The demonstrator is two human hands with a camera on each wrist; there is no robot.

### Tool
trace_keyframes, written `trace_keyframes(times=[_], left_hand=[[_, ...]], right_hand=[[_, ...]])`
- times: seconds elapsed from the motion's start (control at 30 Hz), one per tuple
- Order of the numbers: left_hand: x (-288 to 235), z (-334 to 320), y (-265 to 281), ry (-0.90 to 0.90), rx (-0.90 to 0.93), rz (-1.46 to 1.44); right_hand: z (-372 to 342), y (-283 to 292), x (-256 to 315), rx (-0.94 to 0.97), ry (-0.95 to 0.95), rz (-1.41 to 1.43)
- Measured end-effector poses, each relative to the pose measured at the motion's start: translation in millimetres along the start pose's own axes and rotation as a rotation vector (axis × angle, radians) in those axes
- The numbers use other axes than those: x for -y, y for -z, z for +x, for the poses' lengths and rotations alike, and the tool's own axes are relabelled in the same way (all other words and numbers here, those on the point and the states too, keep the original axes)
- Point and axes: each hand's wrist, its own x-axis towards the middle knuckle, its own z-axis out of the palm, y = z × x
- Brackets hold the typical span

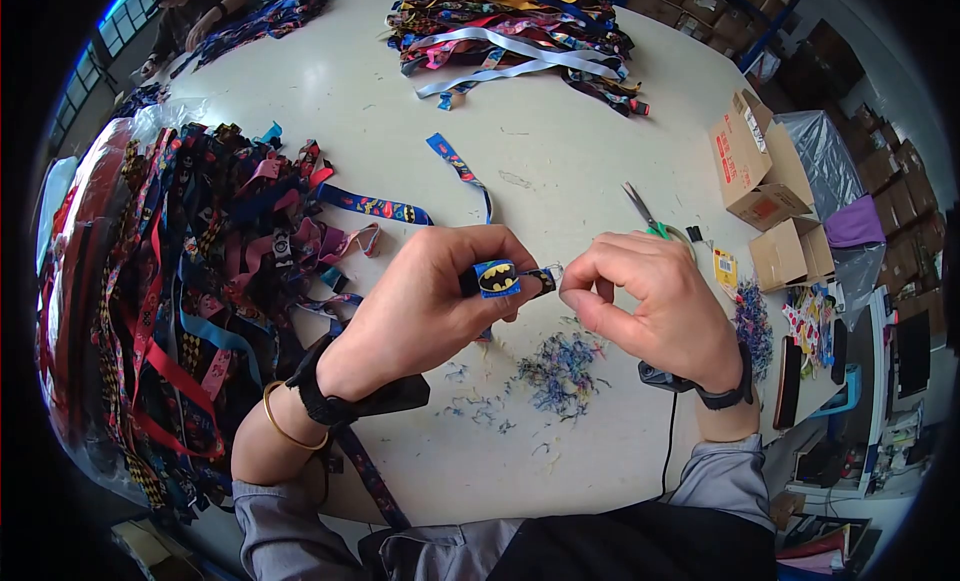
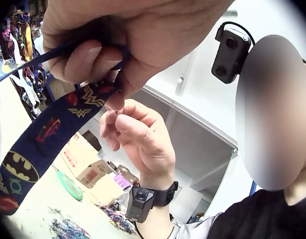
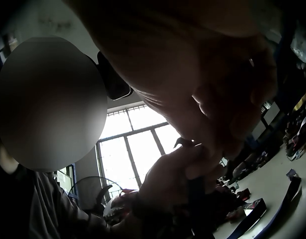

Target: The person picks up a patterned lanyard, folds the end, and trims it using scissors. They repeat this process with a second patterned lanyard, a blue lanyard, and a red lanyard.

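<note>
My left hand grips a folded blue lanyard strap printed with Batman badges. In the left wrist view the printed strap hangs from the curled fingers, showing yellow and red emblems. A small pale, wiry loop shows at the strap's end, between the two hands. At this loop my right hand pinches with thumb and forefinger, its other fingers curled. The right wrist view is dark, with both hands close together. Under the hands lies a pile of coloured thread scraps.
Heaped lanyards cover the left side of the table. Another lanyard bundle lies at the back. Green-handled scissors and cardboard boxes are on the right. Another person is at the far left.
</note>
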Motion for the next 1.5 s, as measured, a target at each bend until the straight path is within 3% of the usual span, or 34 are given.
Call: trace_keyframes(times=[0.13,0.23,0.93,1.03,1.5], left_hand=[[0.4,0.3,-0.2,-0.004,0.004,-0.004],[-0.7,0.3,-0.8,0.001,0.017,-0.002],[1.5,0.9,-0.2,-0.009,0.035,0.018],[3.9,0.9,0.2,-0.013,0.034,0.018],[2.3,1.0,-3.8,0.029,0.056,-0.082]], right_hand=[[-0.1,-2.5,4.9,-0.071,-0.071,0.04],[2.2,-2.3,5.3,-0.067,0.029,0.02],[1.2,-6.2,1.6,-0.074,0.015,-0.041],[-0.5,2.4,-0.3,0.016,0.047,-0.124],[0.5,-6.0,6.2,-0.094,0.134,-0.153]])
